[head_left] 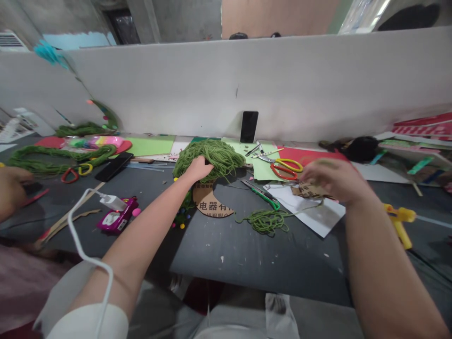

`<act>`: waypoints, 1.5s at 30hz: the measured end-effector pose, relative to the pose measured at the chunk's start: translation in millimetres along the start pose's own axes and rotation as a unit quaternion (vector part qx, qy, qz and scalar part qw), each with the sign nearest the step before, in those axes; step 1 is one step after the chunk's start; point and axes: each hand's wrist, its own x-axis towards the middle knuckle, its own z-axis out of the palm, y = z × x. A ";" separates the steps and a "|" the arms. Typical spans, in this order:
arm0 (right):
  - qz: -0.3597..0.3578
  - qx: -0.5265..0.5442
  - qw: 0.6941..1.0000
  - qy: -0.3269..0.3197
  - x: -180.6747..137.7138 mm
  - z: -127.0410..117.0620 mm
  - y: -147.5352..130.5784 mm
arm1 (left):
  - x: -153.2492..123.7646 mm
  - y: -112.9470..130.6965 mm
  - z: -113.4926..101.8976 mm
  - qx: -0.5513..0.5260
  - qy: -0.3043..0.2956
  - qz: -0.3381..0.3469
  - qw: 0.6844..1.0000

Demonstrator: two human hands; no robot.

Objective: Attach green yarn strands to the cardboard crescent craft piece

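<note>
My left hand (200,169) grips a thick bundle of green yarn (215,153), its fingers partly sunk in the strands. Below the bundle, a crescent of printed brown cardboard (208,202) lies on the dark table. My right hand (328,179) is raised on the right, smeared by motion, so its fingers do not show clearly. Beneath it are a scrap of printed cardboard (307,190) and a white sheet (318,221). A loose coil of green yarn (266,221) lies between the hands, with a strand trailing toward the right hand. Green-handled scissors (264,195) lie just above the coil.
Red-and-yellow-handled scissors (286,167) rest on coloured paper; a phone (249,127) leans against the partition. On the right is a yellow glue gun (400,221). A purple device (118,219) with a white cable stands left, near another person's hand (14,190).
</note>
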 end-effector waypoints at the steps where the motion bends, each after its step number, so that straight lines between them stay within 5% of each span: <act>1: 0.031 -0.124 0.984 -0.127 -2.6 14.5 0.9 | -0.3 0.6 -0.2 -0.001 -0.001 0.002 1.000; 2: 0.038 -0.235 0.944 -0.227 -4.9 28.1 0.8 | -0.5 1.0 -0.4 -0.001 -0.002 0.004 1.000; 3: 0.020 -0.317 0.912 -0.260 -6.6 40.5 -0.3 | -0.7 1.2 -0.5 -0.001 -0.002 0.005 1.000; 5: -0.025 -0.420 0.870 -0.258 -8.0 61.8 -5.7 | -0.9 1.3 -0.6 -0.001 -0.006 0.001 1.000; 10: -0.220 -0.466 0.852 -0.096 -3.7 105.1 -19.6 | 0.2 0.7 0.9 -0.001 -0.016 -0.011 1.000; 13: -0.313 -0.398 0.846 -0.167 -0.2 133.8 -13.5 | 0.6 1.2 2.9 0.002 -0.015 -0.014 1.000; 17: -0.186 -0.325 0.867 -0.329 9.3 170.5 8.5 | -1.4 3.0 3.5 0.008 0.001 -0.013 1.000; 22: -0.088 -0.405 0.890 -0.190 23.5 210.6 33.9 | -5.6 6.2 1.9 0.002 0.003 -0.001 1.000; 26: -0.029 -0.316 0.938 -0.138 26.5 235.7 50.0 | -5.2 6.6 2.7 -0.004 0.007 -0.007 1.000; 30: -0.020 -0.246 0.963 -0.107 23.0 235.0 55.2 | -2.2 3.0 4.1 -0.011 0.007 -0.004 1.000; 34: -0.042 -0.214 0.967 -0.132 13.0 207.7 44.4 | -1.5 1.5 4.0 -0.020 0.007 0.006 1.000; 37: -0.030 -0.114 0.977 -0.178 5.6 187.9 37.7 | -3.2 4.0 2.9 -0.022 0.003 0.008 1.000; 41: 0.008 0.056 0.985 -0.161 5.7 173.6 37.9 | -5.4 5.7 1.0 -0.011 0.004 0.000 1.000; 45: -0.040 0.103 0.984 -0.142 14.6 160.0 34.9 | -5.8 2.1 -1.1 0.002 0.014 -0.014 1.000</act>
